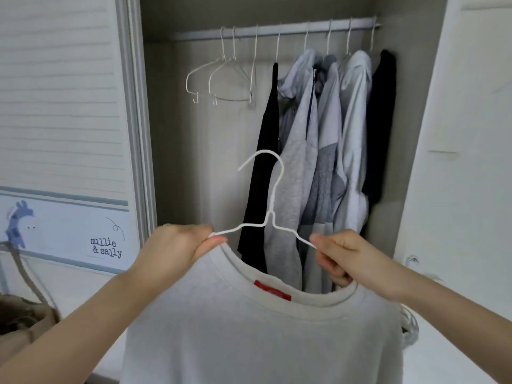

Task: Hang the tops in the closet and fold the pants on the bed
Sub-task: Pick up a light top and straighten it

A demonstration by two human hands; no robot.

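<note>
A person is standing at an open closet (194,151), holding up a pale grey sweatshirt (257,328) in front of it. The left hand (177,245) is pinching the sweatshirt's collar together with the left arm of a white wire hanger (273,200), fingers curled tight around both. The right hand (343,256) is pinching the hanger's right arm between thumb and forefinger, with the lower fingers curled into the collar beside it. The hanger's hook is pointing up, below the closet rail (277,30), and its arms are partly tucked inside the neck opening, where a red label (273,290) is showing. Along the rail, three empty hangers (221,79) are hanging toward the left end, and five garments are hanging toward the right: two black (263,176) and three light grey (327,134). Left of the closet, a white slatted door (61,92) is carrying a panel reading "millie & sally" (106,248). A brown bag (25,309) is sitting below that panel.
</note>
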